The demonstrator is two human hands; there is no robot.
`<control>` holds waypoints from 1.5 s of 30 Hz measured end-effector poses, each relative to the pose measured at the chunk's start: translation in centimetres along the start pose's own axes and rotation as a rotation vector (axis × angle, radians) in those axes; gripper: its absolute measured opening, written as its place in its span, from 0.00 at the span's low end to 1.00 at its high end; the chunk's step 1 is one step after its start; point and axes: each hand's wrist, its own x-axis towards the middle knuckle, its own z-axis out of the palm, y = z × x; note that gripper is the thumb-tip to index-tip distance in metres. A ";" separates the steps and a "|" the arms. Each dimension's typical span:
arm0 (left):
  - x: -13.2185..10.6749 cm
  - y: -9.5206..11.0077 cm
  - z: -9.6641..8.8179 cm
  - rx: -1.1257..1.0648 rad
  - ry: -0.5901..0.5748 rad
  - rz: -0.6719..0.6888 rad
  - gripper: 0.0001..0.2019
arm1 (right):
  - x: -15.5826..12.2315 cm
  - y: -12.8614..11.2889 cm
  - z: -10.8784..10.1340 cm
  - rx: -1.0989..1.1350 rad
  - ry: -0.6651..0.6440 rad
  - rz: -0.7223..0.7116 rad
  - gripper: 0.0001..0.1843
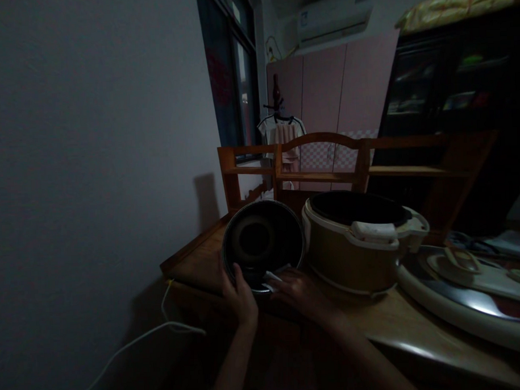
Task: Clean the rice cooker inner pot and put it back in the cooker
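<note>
A dark round inner pot (282,234) with a pale rim is tilted on the wooden desk, its opening facing me. My left hand (240,295) grips the pot's lower left edge, thumb over the rim. Pinched in my right hand (295,290) is a white cloth or tissue (274,278), which touches the rim at the lower right. Just right of the pot stands a rice cooker body (351,257), cream and brownish, its top uncovered and dark inside. Farther right lies the cooker lid (476,284), partly cut off by the frame.
The wooden desk (384,321) carries a low shelf rack (323,176) along its back. A grey wall (113,137) rises close on the left. One white cable (141,338) hangs from the desk's left corner. Behind are pink cabinets (320,90) and hanging clothes (286,137). The room is dim.
</note>
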 end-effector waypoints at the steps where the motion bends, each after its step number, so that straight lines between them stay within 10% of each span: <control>1: 0.4 0.1 0.3 -0.040 0.027 0.005 0.28 | 0.1 -0.2 0.1 0.003 0.002 0.013 0.24; 21: 9.4 1.3 -6.0 -0.038 -0.086 0.048 0.22 | 3.3 -6.1 4.3 0.095 -0.063 0.007 0.29; 32: 13.3 3.6 -3.7 -0.050 -0.489 0.082 0.24 | 4.7 -7.0 4.2 0.178 0.021 0.110 0.25; 45: 11.9 4.1 -2.4 0.136 -0.471 0.313 0.21 | 2.1 -4.0 3.9 0.034 -0.050 0.112 0.30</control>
